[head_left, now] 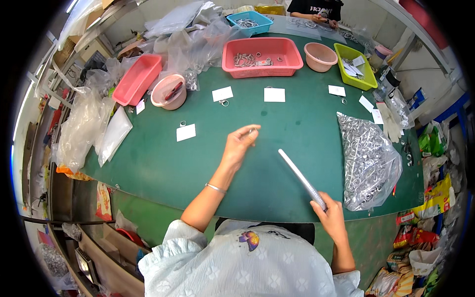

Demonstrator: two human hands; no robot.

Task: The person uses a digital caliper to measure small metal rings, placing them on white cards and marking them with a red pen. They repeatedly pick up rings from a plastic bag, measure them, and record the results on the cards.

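Under both hands: green table [163,163], wide, curved at its near edge.

Right of the right hand, touching distance: clear plastic bag [368,163], bulging with small metal rings, lying flat on the table.

Beyond the left hand, far side: pink basket [287,63], rectangular, a few metal rings loose inside. Left of it: second pink tray [136,79], tilted, and a pink bowl [163,99] with a red object in it. Right of the basket: another pink bowl [319,57], then a yellow-green tray [346,52] holding paper slips.

Far left of the left hand: heap of clear plastic bags [84,126], crumpled.

Right hand [330,217]: closed around the lower end of a long, slim metal rod [299,175], which slants up and leftward over the table toward the left hand, its tip well apart from it.

Left hand [238,146]: raised above the table centre, thumb and forefinger pinched on a small metal ring [251,131]; silver bangle [215,188] on the wrist.

Ahead of the left hand: white cards [274,94], several, spread flat, some with a ring just beside them.
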